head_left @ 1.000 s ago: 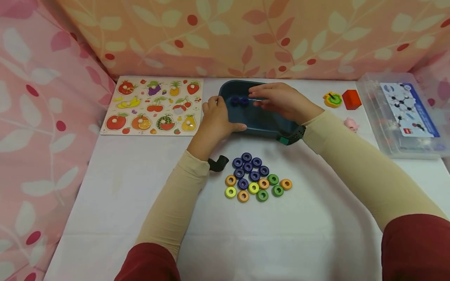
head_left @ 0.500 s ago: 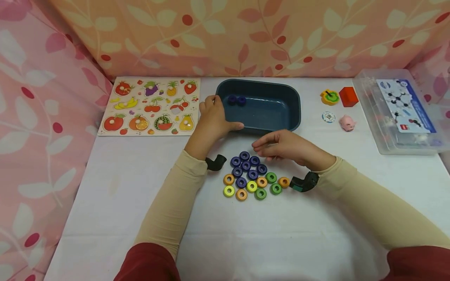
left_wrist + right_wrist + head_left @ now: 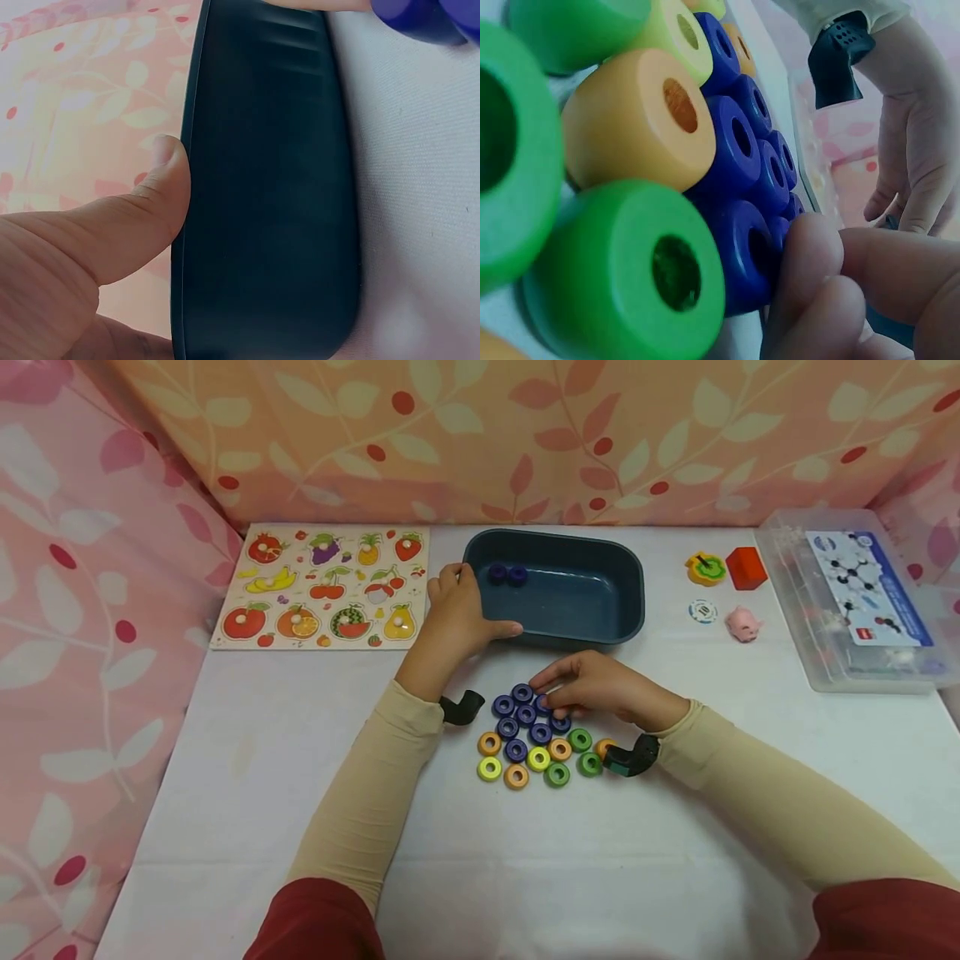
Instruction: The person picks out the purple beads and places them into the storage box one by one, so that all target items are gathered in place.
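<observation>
A: What lies to the left of the left hand?

B: A fruit peg-puzzle board (image 3: pixel 294 553). It bears pictures; I can read no words on it.

A: And the left hand (image 3: pixel 456 614)?

B: It grips the left end of a navy tub (image 3: pixel 570 610), thumb along the near rim. Just past its fingers, 2 indigo beads (image 3: pixel 517 583) sit side by side inside.

A: How far along is it?

B: Early, I'd judge: 2 beads are in the tub, 17 are outside. Those lie mostly between the left wrist and the right hand (image 3: pixel 600 685): 8 more indigo beads (image 3: pixel 516 758), 4 orange beads (image 3: pixel 490 752), 2 yellow beads (image 3: pixel 538 767) and 3 green beads (image 3: pixel 557 782).

A: Is the right hand holding anything?

B: Its bent fingers and thumb are at the indigo beads on the pile's far side. Whether they pinch 1, I cannot tell.

A: Any writing beyond it?

B: To its right, a poker chip (image 3: pixel 703 611) reads "10". Past a pink pig figure (image 3: pixel 742 624) and a red block (image 3: pixel 746 568), a clear plastic case (image 3: pixel 817 647) carries a molecule-model label (image 3: pixel 862 581) with a small red logo. Its lettering is too small to read.
</observation>
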`<action>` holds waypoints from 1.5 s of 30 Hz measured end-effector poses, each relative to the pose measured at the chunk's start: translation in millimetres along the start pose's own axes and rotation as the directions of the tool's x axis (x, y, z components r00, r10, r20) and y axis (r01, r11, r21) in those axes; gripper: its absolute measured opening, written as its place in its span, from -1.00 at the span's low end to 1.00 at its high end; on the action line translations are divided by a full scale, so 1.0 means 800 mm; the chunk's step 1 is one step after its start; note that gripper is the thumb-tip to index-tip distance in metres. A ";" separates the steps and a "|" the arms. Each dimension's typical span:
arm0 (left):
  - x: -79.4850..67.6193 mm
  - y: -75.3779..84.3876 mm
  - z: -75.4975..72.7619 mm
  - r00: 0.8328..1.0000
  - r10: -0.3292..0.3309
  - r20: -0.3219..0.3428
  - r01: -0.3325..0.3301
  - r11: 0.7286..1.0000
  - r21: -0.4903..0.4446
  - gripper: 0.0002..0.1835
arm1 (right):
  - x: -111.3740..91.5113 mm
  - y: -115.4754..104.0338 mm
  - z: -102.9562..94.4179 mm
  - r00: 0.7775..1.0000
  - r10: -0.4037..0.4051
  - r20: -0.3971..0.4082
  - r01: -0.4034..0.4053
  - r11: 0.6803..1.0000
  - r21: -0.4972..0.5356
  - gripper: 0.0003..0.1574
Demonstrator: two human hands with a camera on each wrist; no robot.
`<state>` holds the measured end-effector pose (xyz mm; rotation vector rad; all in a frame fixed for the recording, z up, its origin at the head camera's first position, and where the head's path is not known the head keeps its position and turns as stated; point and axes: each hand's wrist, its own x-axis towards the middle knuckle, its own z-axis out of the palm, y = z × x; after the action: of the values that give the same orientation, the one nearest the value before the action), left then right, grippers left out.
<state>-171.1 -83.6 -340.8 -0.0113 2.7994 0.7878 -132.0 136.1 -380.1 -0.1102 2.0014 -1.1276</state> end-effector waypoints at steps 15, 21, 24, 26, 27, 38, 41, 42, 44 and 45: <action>0.000 0.000 0.000 1.000 0.005 -0.006 -0.005 1.000 -0.004 0.27 | 0.005 0.001 -0.005 0.999 0.010 0.043 -0.014 0.997 0.078 -0.54; 0.001 0.000 0.001 1.000 0.012 -0.007 -0.012 1.000 -0.004 0.28 | 0.004 0.001 -0.007 1.000 -0.013 0.013 0.012 0.995 0.098 -0.57; 0.001 0.000 0.001 1.000 0.015 -0.005 -0.015 1.000 -0.004 0.28 | -0.001 -0.002 -0.009 1.000 -0.026 -0.009 0.027 0.995 0.101 -0.58; 0.002 0.001 0.000 1.000 0.012 -0.004 -0.012 1.000 -0.009 0.28 | -0.007 -0.006 -0.012 0.999 -0.037 -0.029 0.039 0.995 0.087 -0.59; 0.002 0.001 0.000 1.000 0.010 -0.004 -0.010 1.000 -0.011 0.28 | -0.012 -0.009 -0.013 0.998 -0.045 -0.042 0.048 0.996 0.074 -0.58; 0.002 0.001 0.000 1.000 0.010 -0.003 -0.010 1.000 -0.022 0.28 | -0.058 -0.079 -0.051 0.969 -0.102 -0.225 0.105 0.995 0.001 -0.57; 0.002 0.001 -0.001 1.000 0.009 -0.005 -0.009 1.000 -0.016 0.29 | -0.044 -0.098 -0.078 0.961 -0.099 -0.259 0.120 0.990 0.069 -0.51; 0.002 0.001 -0.001 1.000 0.007 -0.004 -0.007 1.000 -0.014 0.30 | -0.035 -0.103 -0.087 0.960 -0.099 -0.262 0.129 0.987 0.098 -0.49; 0.002 0.000 0.000 1.000 0.006 -0.002 -0.006 1.000 -0.012 0.30 | -0.014 -0.108 -0.101 0.960 -0.099 -0.262 0.143 0.978 0.154 -0.46; 0.001 0.000 0.000 1.000 0.005 0.002 -0.005 1.000 -0.014 0.30 | -0.004 -0.109 -0.107 0.961 -0.094 -0.261 0.142 0.975 0.173 -0.47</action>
<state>-172.3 -83.2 -340.9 -0.0057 2.7936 0.8080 -214.8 143.2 -290.1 0.0132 2.1168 -1.4661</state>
